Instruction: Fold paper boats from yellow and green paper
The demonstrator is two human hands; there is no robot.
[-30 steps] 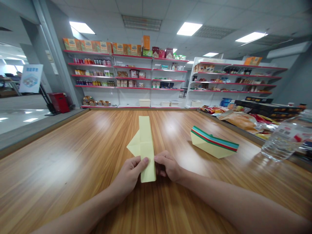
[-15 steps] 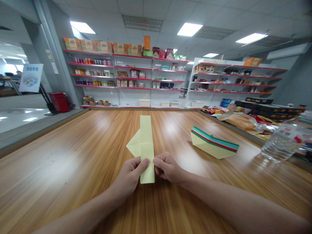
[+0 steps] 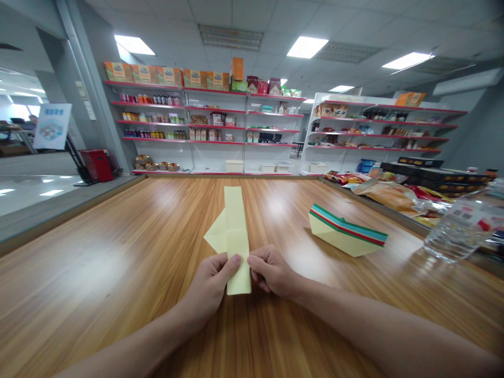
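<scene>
A pale yellow folded paper (image 3: 236, 226) is held in front of me, its long strip pointing away and a triangular flap sticking out on its left. My left hand (image 3: 212, 275) grips the strip's left edge near the close end, thumb on top and fingers underneath. On the opposite edge, my right hand (image 3: 271, 270) pinches the paper between thumb and curled fingers. To the right, a folded paper boat (image 3: 346, 233) rests on the wooden table (image 3: 137, 252); it is pale yellow with green, blue, white and red stripes along its upper edge.
A clear plastic bottle (image 3: 459, 231) is at the table's right side. Beyond it lie packaged snacks (image 3: 389, 194) and stacked black boxes (image 3: 429, 173). Shelves (image 3: 216, 131) with goods line the back, and a sign board (image 3: 51, 126) and a red box (image 3: 97, 164) are at the left.
The paper strip has tilted very slightly, its far end shifting a little left. Both hands keep their hold in nearly the same place.
</scene>
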